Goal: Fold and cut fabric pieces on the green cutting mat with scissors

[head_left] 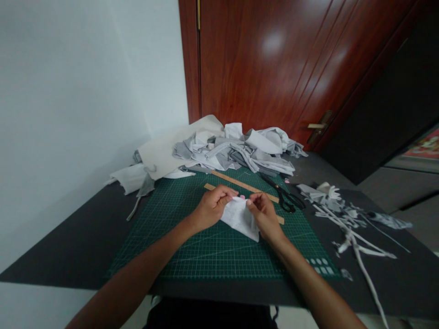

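Observation:
A small piece of white fabric (240, 218) hangs between my two hands, above the green cutting mat (192, 260). My left hand (214, 205) pinches its upper left corner between thumb and fingers. At the upper right edge, my right hand (264, 214) grips the cloth in the same way. A small pink thing (242, 197) shows at the top edge between the hands; I cannot make out what it is. Behind my hands lie two wooden rulers, the farther ruler (240, 183) in fuller view and the nearer ruler (209, 187) partly covered.
Black scissors (284, 194) lie right of the rulers. A heap of grey and white cloth (236, 151) fills the back of the dark table (68, 246), against a wooden door (254, 68). Fabric strips and scraps (343, 219) spread over the right side.

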